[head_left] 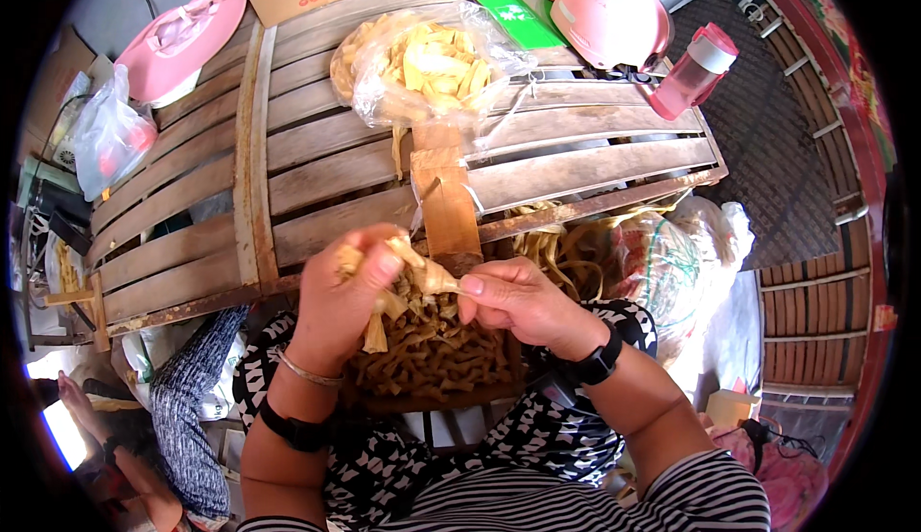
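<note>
Our left hand (pixel 341 292) curled, grip pinching pale yellow strip (pixel 408 268) at chest height. Our right hand (pixel 523 302) beside it, thumb and forefinger pressed on same strip's other end. Strip hangs just above heap of knotted brown strips (pixel 432 354) on our lap. Ahead, slatted wooden desk (pixel 317 148) carries clear bag of yellow strips (pixel 432 62), pink helmet (pixel 609 14), pink bottle (pixel 693 70).

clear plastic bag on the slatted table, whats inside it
The clear plastic bag holds pale yellow folded strips, heaped loosely. What lies beneath the heap is covered.
</note>
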`<action>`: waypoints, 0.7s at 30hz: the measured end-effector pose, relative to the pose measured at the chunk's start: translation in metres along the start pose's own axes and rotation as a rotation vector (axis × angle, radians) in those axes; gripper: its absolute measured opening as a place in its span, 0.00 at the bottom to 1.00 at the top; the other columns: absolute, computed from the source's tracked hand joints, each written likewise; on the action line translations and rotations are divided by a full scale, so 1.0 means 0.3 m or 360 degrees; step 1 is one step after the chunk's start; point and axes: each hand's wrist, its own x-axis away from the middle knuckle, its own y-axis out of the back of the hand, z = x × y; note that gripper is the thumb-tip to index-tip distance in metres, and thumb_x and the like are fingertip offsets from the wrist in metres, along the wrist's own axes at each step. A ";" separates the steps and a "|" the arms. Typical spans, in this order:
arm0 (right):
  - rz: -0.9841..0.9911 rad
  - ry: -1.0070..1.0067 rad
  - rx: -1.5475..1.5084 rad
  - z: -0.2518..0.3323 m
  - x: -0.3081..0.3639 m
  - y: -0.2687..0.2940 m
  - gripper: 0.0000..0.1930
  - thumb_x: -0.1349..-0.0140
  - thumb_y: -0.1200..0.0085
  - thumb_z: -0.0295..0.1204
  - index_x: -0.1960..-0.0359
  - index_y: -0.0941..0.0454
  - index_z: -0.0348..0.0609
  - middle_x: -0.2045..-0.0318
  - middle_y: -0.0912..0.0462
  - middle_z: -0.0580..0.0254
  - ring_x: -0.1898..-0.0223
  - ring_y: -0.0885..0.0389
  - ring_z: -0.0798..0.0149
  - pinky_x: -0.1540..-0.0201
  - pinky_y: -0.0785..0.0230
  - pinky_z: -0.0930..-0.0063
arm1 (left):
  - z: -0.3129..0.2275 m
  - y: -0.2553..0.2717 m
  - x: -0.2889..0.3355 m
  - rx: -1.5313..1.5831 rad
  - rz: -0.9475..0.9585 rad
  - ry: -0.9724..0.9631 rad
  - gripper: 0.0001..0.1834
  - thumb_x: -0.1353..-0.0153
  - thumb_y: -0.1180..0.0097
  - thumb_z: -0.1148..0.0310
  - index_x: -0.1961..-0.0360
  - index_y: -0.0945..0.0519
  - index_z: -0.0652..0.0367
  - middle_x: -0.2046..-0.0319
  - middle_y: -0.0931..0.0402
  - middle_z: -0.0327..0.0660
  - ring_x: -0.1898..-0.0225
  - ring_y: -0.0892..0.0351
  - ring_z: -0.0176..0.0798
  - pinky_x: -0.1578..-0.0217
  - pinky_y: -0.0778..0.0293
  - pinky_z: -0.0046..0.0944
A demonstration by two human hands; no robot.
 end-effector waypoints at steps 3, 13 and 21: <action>-0.0041 0.0004 0.0186 -0.009 -0.006 -0.018 0.18 0.33 0.51 0.42 0.74 0.21 0.42 0.85 0.33 0.77 0.81 0.41 0.82 0.78 0.49 0.86 | 0.015 -0.019 -0.004 0.0260 0.0357 0.0368 0.17 0.46 0.37 0.72 0.56 0.23 0.64 0.68 0.24 0.35 0.68 0.27 0.26 0.65 0.30 0.25; -0.0577 0.0536 0.0904 -0.023 -0.017 0.064 0.12 0.39 0.40 0.36 0.72 0.21 0.40 0.81 0.23 0.71 0.78 0.32 0.81 0.76 0.37 0.82 | 0.034 -0.025 -0.004 0.0146 -0.0046 0.0230 0.08 0.44 0.43 0.77 0.62 0.22 0.64 0.73 0.24 0.36 0.72 0.27 0.27 0.69 0.30 0.27; -0.1252 0.0734 0.1880 -0.004 -0.110 0.067 0.13 0.45 0.37 0.38 0.74 0.22 0.42 0.83 0.21 0.56 0.81 0.21 0.56 0.78 0.30 0.68 | 0.158 -0.058 -0.129 0.0126 -0.0295 0.0166 0.07 0.44 0.39 0.73 0.66 0.24 0.61 0.73 0.26 0.33 0.72 0.30 0.26 0.70 0.32 0.26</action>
